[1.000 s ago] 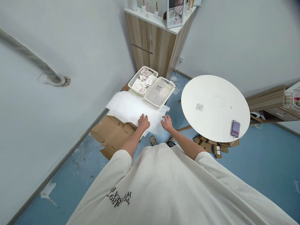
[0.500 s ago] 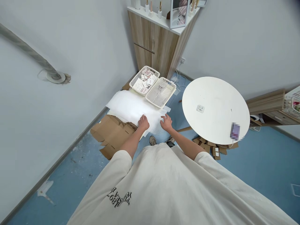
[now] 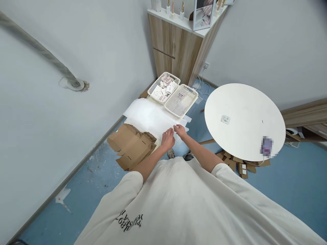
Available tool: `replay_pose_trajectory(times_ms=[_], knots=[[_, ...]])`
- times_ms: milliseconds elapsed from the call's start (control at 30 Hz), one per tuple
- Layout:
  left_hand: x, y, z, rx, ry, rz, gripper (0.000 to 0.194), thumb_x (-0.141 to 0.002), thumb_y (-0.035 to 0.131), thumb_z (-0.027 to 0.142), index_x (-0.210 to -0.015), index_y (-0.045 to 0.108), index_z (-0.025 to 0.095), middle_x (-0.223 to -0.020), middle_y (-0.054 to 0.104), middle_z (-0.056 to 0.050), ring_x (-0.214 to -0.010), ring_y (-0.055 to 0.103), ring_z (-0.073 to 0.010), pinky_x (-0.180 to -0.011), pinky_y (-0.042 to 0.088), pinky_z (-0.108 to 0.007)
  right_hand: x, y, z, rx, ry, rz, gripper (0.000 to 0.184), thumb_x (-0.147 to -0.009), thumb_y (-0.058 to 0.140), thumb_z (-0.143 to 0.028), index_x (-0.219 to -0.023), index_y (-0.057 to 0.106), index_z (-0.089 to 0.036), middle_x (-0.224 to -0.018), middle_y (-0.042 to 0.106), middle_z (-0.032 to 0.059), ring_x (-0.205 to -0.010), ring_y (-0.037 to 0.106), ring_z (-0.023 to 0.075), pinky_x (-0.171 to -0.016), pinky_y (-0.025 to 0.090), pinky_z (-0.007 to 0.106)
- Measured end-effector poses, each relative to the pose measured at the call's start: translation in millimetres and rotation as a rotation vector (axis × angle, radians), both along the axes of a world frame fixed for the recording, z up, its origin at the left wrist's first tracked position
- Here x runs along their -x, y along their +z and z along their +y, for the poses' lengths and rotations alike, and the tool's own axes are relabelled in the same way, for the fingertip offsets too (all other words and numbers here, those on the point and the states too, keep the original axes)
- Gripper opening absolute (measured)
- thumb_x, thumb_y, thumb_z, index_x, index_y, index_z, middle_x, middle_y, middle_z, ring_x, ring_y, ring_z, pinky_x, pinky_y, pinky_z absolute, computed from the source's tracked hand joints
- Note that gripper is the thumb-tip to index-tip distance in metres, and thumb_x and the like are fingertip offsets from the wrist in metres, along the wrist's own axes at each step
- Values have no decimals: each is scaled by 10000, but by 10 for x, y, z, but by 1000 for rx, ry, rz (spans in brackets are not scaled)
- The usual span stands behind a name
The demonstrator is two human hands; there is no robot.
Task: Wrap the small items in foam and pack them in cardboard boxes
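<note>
"White sheets [image 3: 153, 114]: where are they lying?"

"Spreading out between two baskets [image 3: 173, 112] and flattened cardboard [image 3: 130, 143]."

"Hands?"

"Left hand [image 3: 168, 137]: reaching over the near edge, fingers lying close together. Right hand [image 3: 180, 130]: curling loosely just beside it. Whether either is pinching a sheet, I cannot tell."

"Handling?"

"Looking light and limp, probably creasing easily, possibly sliding over one another. Best grip: both hands taking near corners, keeping the span evenly supported."

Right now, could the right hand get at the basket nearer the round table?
Probably yes: the right hand looks fairly close to that basket, and only low-lying white sheets seem to lie between them.
</note>
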State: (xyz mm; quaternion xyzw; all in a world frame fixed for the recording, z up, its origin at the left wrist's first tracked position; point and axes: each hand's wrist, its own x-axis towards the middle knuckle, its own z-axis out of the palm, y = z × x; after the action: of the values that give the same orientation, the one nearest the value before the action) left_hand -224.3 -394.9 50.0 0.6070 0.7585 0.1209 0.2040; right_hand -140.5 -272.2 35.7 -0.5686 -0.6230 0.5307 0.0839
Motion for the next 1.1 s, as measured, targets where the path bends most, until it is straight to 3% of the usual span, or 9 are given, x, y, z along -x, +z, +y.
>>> replay_pose_trajectory(times_ms=[133, 300, 433, 600, 733, 867, 1100], knots=[[-192, 2, -63, -40, -121, -59, 636, -967, 412, 245, -1582, 282, 152, -1591, 389, -158, -1455, 367, -298, -1196, 269, -467, -201, -20, 121, -105, -86, -64, 411, -753, 565, -310, -1127, 671, -179, -821, 694, 32, -801, 665, 213, -814, 558, 347], [-262, -4, 116, -27, -144, -58, 574, -992, 401, 273, -1555, 338, 184, -1592, 388, -145, -1453, 362, -310, -1173, 299, -480, -743, 82, 307, -224, -98, -151, 260, -698, 537, -284, -912, 656, -197, -788, 653, 30, -772, 614, 225, -811, 532, 354], [-398, 12, 385, -26, -212, -53, 563, -993, 415, 282, -1544, 352, 186, -1600, 368, -149, -1460, 349, -318, -1174, 299, -489, -1219, 183, 402, -281, -125, -181, 150, -727, 511, -317, -811, 597, -225, -774, 632, 28, -726, 567, 213, -745, 520, 344], [-730, 62, 753, -13, -314, -44, 560, -979, 415, 256, -1529, 379, 155, -1597, 368, -164, -1454, 354, -330, -1170, 304, -489, -1816, 229, 559, -292, -202, -172, 149, -764, 514, -346, -792, 609, -233, -776, 650, 37, -725, 565, 216, -714, 512, 340], [-1048, 71, 1057, 22, -386, -52, 574, -976, 402, 245, -1540, 361, 149, -1597, 367, -171, -1466, 343, -332, -1174, 295, -495, -2298, 183, 781, -301, -275, -206, 174, -769, 526, -347, -791, 650, -227, -772, 668, 39, -747, 594, 232, -736, 519, 356], [-1417, 13, 1384, 81, -449, -52, 578, -981, 399, 263, -1548, 347, 166, -1613, 344, -175, -1481, 321, -344, -1171, 296, -518, -2812, 88, 1077, -249, -361, -204, 277, -755, 532, -338, -911, 714, -199, -854, 715, 50, -814, 636, 234, -780, 519, 345], [-2161, -81, 2012, 165, -535, 1, 526, -971, 413, 200, -1497, 418, 178, -1601, 356, -170, -1477, 330, -341, -1165, 314, -510, -3776, -27, 1660, -201, -416, -195, 309, -742, 540, -313, -955, 723, -183, -920, 732, 67, -835, 637, 229, -759, 497, 313]])
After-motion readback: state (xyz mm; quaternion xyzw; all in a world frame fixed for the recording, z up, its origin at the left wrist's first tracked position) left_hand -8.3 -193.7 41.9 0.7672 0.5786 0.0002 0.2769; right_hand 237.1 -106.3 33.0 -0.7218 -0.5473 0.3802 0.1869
